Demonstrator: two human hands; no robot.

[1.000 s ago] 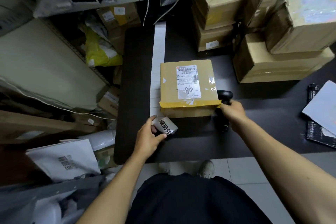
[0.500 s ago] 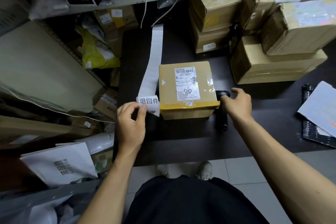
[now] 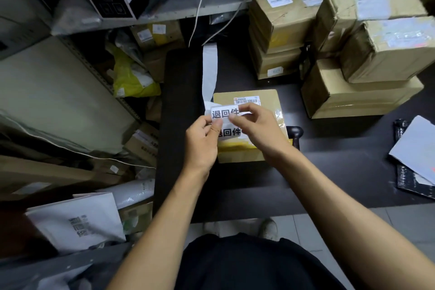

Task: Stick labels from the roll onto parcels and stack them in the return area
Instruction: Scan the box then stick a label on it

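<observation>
A: What changed?

B: The right hand (image 3: 255, 128) has left the box's (image 3: 263, 101) right side and come over to the strip (image 3: 210, 70). Both hands now pinch it above the box, the left hand (image 3: 202, 141) holding the near end.

A: And the label (image 3: 224, 113)?

B: Between their fingertips, seemingly being peeled; a second one shows just below it. The box sits mid-table (image 3: 329, 148), not yet labelled; the stack (image 3: 364, 54) waits far right.
</observation>
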